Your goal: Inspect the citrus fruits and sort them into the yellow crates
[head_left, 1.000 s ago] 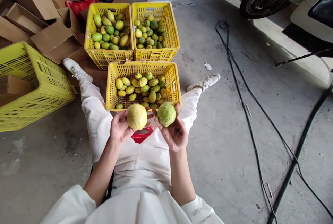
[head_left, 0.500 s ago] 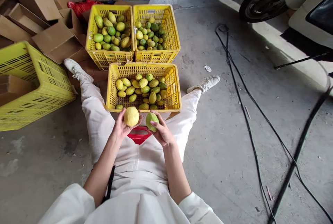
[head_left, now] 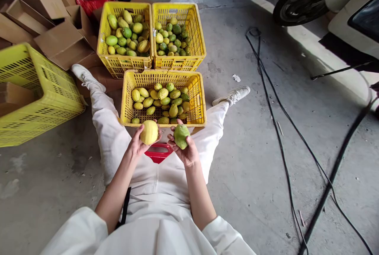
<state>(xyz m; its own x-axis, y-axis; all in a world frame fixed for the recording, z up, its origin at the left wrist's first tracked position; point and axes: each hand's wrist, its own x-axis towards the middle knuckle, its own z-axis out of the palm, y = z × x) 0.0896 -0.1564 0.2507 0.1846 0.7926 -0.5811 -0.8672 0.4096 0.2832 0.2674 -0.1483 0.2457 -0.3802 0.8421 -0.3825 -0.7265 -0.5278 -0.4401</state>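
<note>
In our left hand (head_left: 137, 143) we hold one yellow fruit (head_left: 149, 132), and its grip is closed around this fruit from below and from the side. In our right hand (head_left: 189, 154) we hold one green fruit (head_left: 181, 136); here the grip is also closed, with the thumb lying against the near right side of the fruit. The two fruits are near each other but apart, and both are in front of the near side of the middle crate (head_left: 195, 99), over our spread legs (head_left: 111, 140). Between the legs, below the hands, there is a red object (head_left: 159, 158) with an opening; we cannot tell exactly what it is.

The middle crate is yellow and contains a loose pile of yellow and green fruits (head_left: 162, 94), with part of its bottom visible. Behind it, side by side, stand the far left crate (head_left: 124, 64) and the far right crate (head_left: 177, 64), which both contain similar fruits. At the left is a larger yellow-green crate (head_left: 49, 107) with a piece of cardboard inside, and behind it lie open cartons (head_left: 63, 42). At the right, black cables (head_left: 282, 148) cross on the grey floor (head_left: 242, 176).
</note>
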